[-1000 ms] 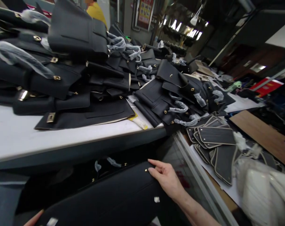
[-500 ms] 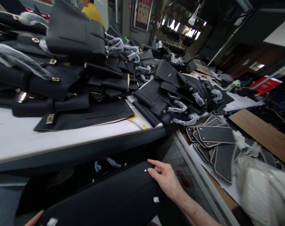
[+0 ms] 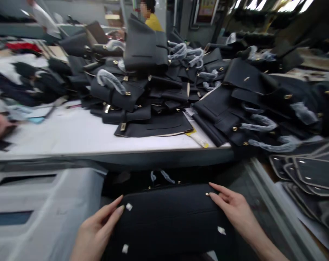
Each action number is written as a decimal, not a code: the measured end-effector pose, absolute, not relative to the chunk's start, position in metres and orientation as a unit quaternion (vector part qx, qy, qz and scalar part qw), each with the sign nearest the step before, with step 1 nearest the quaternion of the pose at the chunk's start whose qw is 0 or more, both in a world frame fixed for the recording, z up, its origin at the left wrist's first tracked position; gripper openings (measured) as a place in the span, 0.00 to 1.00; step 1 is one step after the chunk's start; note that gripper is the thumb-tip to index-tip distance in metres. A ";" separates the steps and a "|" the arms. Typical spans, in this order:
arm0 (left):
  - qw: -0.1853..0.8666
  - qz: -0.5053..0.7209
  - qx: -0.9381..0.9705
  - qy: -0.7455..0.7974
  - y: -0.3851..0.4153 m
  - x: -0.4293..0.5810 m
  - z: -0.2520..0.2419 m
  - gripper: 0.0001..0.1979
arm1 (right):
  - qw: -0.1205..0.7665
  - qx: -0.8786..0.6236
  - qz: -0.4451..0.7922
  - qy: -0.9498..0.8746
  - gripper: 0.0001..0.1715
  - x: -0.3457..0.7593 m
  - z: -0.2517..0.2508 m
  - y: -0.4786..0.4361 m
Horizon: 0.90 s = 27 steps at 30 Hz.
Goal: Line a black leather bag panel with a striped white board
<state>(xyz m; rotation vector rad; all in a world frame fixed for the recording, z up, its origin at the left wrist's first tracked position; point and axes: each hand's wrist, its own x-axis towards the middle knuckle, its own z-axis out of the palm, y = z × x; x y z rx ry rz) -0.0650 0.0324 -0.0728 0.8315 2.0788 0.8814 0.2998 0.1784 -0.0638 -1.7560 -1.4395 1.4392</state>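
A black leather panel (image 3: 167,217) lies low in the view, with several small white patches and a gold stud near its upper right corner. My left hand (image 3: 99,226) pinches its upper left edge between thumb and fingers. At the upper right corner, my right hand (image 3: 233,206) grips the panel beside the stud. Just behind the panel's top edge, a handle wrapped in clear plastic (image 3: 167,177) and gold fittings show in the dark space below the table edge.
Piled black bag parts (image 3: 164,123) cover the white table (image 3: 72,136). Grey pale-edged pieces (image 3: 319,172) are stacked at right. A grey-white plastic crate (image 3: 55,203) stands at left. A person in yellow (image 3: 155,22) is behind the pile; another person's hand (image 3: 0,127) shows at far left.
The view has swung left, bringing my left hand fully into sight on the panel's left edge. My right hand still grips the right corner. The panel appears more level.
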 end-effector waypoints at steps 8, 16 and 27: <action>0.342 0.394 0.323 0.790 0.032 -0.050 -0.054 0.28 | 0.171 -0.649 0.383 -0.635 0.38 0.312 -0.081 0.188; 0.394 0.428 0.247 0.775 0.002 -0.041 -0.064 0.24 | 0.247 -0.682 0.423 -0.542 0.28 0.317 -0.079 0.152; 0.474 0.425 0.168 0.753 -0.014 -0.030 -0.054 0.26 | 0.285 -0.690 0.535 -0.396 0.31 0.310 -0.065 0.115</action>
